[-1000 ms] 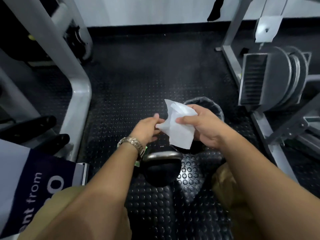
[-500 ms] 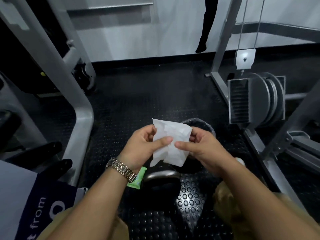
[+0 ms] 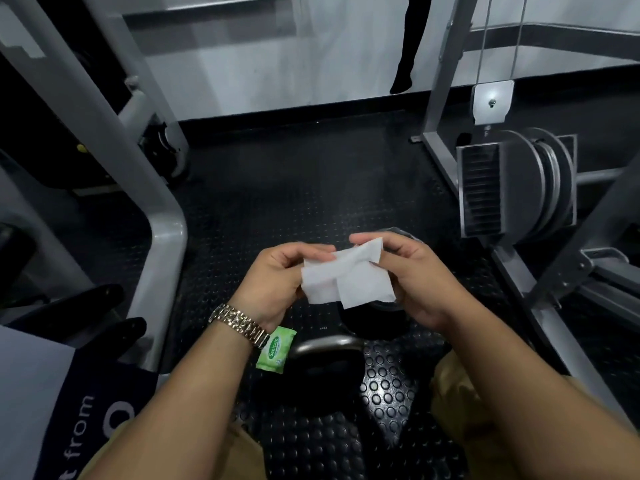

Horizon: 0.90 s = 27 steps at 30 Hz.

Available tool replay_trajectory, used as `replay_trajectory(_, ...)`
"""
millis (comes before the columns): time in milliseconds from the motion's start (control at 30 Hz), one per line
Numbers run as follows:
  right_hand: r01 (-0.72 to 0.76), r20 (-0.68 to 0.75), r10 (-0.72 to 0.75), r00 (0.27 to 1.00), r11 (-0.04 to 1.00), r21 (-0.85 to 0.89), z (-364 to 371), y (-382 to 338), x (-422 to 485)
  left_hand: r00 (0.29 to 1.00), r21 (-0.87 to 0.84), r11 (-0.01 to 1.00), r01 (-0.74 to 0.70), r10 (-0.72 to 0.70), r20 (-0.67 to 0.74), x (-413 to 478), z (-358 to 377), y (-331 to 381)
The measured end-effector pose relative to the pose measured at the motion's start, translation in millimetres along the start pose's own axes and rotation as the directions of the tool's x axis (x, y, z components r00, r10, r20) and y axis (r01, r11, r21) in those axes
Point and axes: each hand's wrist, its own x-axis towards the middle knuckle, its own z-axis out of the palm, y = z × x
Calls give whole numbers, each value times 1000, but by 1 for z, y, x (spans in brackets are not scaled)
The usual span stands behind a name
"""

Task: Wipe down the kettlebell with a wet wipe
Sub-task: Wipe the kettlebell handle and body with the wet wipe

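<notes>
The person's left hand (image 3: 277, 282) and right hand (image 3: 412, 275) meet in the middle of the view, and between them they hold a white, partly folded wet wipe (image 3: 346, 282) up in the air. The left hand pinches the wipe's left edge between thumb and curled fingers; the right hand pinches the upper right corner in the same way, so the sheet is stretched across the gap with a loose flap hanging at the bottom. A gold-toned metal link watch (image 3: 239, 325) sits on the left wrist. The black round kettlebell with a dull grey handle (image 3: 322, 372) stands on the black studded rubber floor (image 3: 277, 202) directly below the hands, between the person's knees, and neither hand nor wipe touches it. Just beside its handle, on the left, lies a small green wet-wipe packet (image 3: 275, 348) (its label is white lettering on green). A dark round container (image 3: 374, 325) sits just beyond the kettlebell, mostly hidden behind the wipe and right hand. A grey bent steel machine frame (image 3: 166, 237) rises on the left, and a stack of grey metal weight plates (image 3: 533, 188) hangs on a machine to the right.
</notes>
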Motion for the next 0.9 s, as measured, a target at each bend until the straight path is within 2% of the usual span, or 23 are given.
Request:
replay_trajectory(133,-23,42,20,999,998,63,-3,-3,1,1000,-10,1000,-27,27,15,2,-1,2)
replay_trajectory(300,9,11,-10,1000,996,88,-4,-1,4,996,-5,999,-38,38,77,2,-4,1)
replay_trajectory(400,58,10,-59,998,996,71,-6,3,7,997,-46,998,-31,34,66,4,-6,2)
replay_trajectory(467,73,25,-75,997,996,60,-7,5,8,999,-148,989,18,-11,46,6,-7,4)
replay_trajectory(533,84,29,-85,996,995,49,-6,6,9,993,-273,955,115,-105,51,6,-6,5)
replay_trajectory(567,94,33,-95,995,995,39,-6,8,9,984,-284,943,174,-159,75,6,-4,5)
replay_trajectory(633,94,60,-95,994,995,12,-4,11,9,960,-156,951,267,-248,129,4,0,2)
replay_trajectory(700,78,88,-76,993,997,-20,-2,15,11,949,16,962,272,-271,164,3,3,-4)
replay_trajectory(800,-53,62,56,997,998,-42,-6,26,16,983,258,958,124,-154,99,8,2,-18)
replay_trajectory(900,-296,67,299,952,954,-46,-10,51,20,994,554,832,33,-84,67,16,0,-39)
